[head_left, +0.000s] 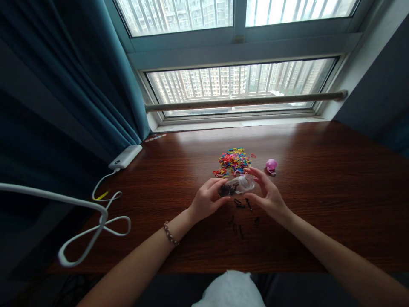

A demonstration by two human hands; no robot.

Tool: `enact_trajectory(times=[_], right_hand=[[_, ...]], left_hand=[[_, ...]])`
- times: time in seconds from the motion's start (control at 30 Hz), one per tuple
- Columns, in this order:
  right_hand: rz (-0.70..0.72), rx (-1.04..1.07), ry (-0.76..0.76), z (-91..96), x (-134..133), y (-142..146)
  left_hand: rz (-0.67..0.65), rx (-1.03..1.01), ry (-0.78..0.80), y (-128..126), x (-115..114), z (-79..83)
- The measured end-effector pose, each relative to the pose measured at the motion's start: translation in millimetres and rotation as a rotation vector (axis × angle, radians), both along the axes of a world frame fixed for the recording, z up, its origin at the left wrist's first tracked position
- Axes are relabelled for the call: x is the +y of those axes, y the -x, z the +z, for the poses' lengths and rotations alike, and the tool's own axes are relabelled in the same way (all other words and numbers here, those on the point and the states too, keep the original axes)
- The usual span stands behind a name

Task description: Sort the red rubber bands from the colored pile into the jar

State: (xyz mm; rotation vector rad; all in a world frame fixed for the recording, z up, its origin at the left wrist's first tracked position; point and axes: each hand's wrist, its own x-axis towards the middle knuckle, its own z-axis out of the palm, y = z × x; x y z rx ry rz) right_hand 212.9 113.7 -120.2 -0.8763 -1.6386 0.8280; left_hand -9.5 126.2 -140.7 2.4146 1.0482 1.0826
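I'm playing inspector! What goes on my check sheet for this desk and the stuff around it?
Surface: brown wooden table, shiny near the window.
Job's things: clear container with dark bits inside, more loose nearby; colourful pile beyond.
Clutter: pink object, right of the pile.
Hands: left hand holds the container's left end; right hand at its right end, grip unclear.
Cables: white cable, looped, left side.
Surroundings: blue curtain left, window ahead.
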Motion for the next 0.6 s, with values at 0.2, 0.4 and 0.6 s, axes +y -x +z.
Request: enact_trajectory(times=[0.2,0.4,0.6], right_hand=[[-0.038,-0.048,0.011,4.0,-1.4,-5.4],[-0.595,-0.132,-0.235,11.2,9.9,-28.9],[-0.557,-0.247,-0.225,12.5,11.3,-28.2]], left_hand=[[-0.076,0.023,0.05,-7.1,-3.2,6.9],[-0.313,0.246,0.192,-3.3,-2.8,13.7],[-0.305,0.296,0.221,-13.4,-7.8,6.7]])
